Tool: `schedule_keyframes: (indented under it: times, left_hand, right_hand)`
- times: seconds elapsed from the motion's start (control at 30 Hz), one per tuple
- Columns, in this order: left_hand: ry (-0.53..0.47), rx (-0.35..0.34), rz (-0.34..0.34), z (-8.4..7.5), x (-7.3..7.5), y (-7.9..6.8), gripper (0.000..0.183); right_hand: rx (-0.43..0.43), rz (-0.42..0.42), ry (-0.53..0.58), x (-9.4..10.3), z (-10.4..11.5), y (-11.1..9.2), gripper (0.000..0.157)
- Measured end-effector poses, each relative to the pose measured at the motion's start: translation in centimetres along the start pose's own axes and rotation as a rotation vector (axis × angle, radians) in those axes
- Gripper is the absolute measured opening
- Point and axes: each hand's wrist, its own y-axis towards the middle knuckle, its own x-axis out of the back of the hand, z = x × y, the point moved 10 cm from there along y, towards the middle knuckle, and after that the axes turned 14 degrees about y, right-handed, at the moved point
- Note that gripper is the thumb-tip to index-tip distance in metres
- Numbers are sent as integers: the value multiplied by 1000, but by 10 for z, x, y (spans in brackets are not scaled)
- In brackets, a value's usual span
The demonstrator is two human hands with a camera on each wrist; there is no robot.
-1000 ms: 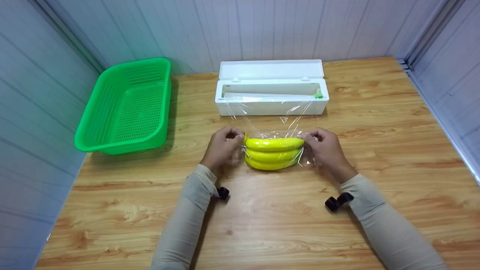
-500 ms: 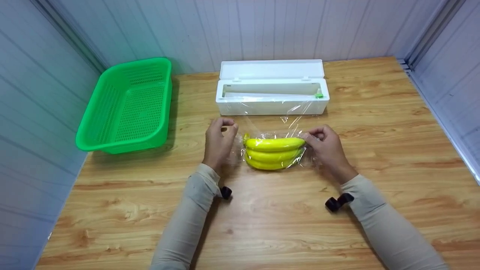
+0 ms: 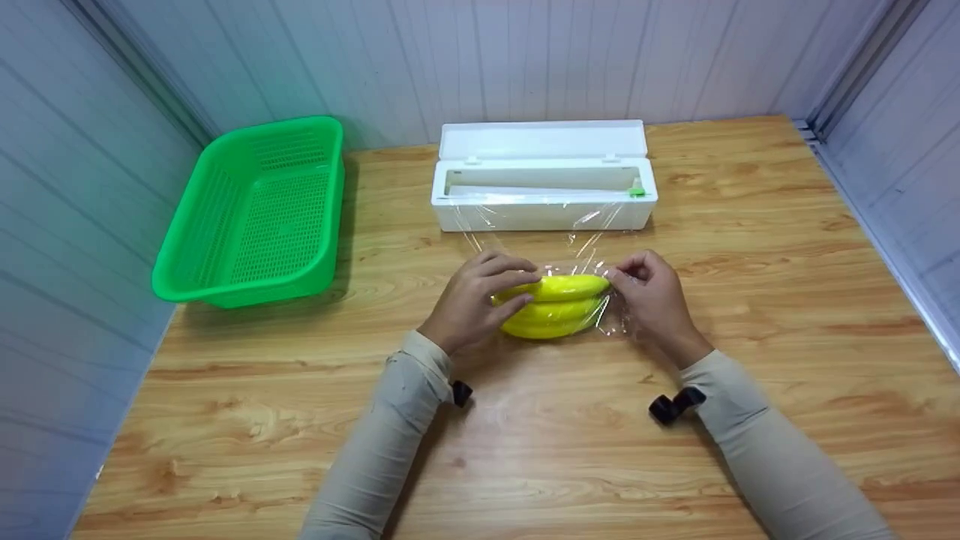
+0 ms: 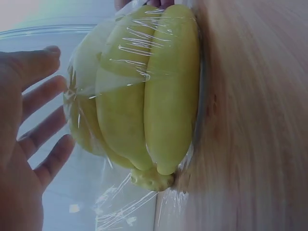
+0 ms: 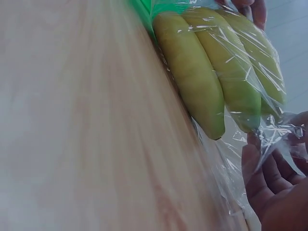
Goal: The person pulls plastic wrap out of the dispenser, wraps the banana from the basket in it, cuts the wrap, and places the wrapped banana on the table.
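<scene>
A bunch of yellow bananas lies on the table under clear plastic wrap, which runs back to a white wrap box. My left hand lies over the stem end of the bunch, its fingers spread and fairly straight. In the left wrist view, those fingertips touch or nearly touch the wrap on the bananas' upper side. At the other end, my right hand pinches gathered plastic wrap beside the banana tips. The left hand hides the stem in the head view.
The wrap box has its lid raised and a small green slider at its right front edge. To the left stands a green plastic basket. Wall panels border the wooden table at the back and sides.
My left hand let go of the wrap at the stem end, drew back left, then came right over the bananas with fingers spread. The right hand has stayed in place, pinching the wrap.
</scene>
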Motion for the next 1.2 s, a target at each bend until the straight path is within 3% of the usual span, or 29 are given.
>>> schedule_keyframes:
  times: [0.23, 0.37, 0.47, 0.67, 0.8, 1.03, 1.2]
  left_hand:
    - [23, 70, 124, 4, -15, -4, 36]
    - [39, 93, 151, 3, -19, -5, 38]
    - [54, 100, 163, 2, -20, -5, 40]
    - [97, 112, 189, 0, -23, -5, 43]
    - [128, 105, 193, -2, -24, -4, 43]
    - [139, 107, 186, -2, -24, -4, 43]
    - [138, 121, 193, -2, -24, -5, 44]
  right_hand:
    - [40, 86, -130, 4, 5, -4, 21]
    - [128, 108, -219, 10, 16, -9, 18]
    - [287, 127, -283, 10, 34, -17, 17]
    - [758, 226, -418, -1, 80, -48, 19]
    - [931, 321, -398, -9, 96, -68, 14]
    - [1066, 356, -349, -28, 120, -94, 27]
    - [1058, 547, -425, -49, 112, -105, 12]
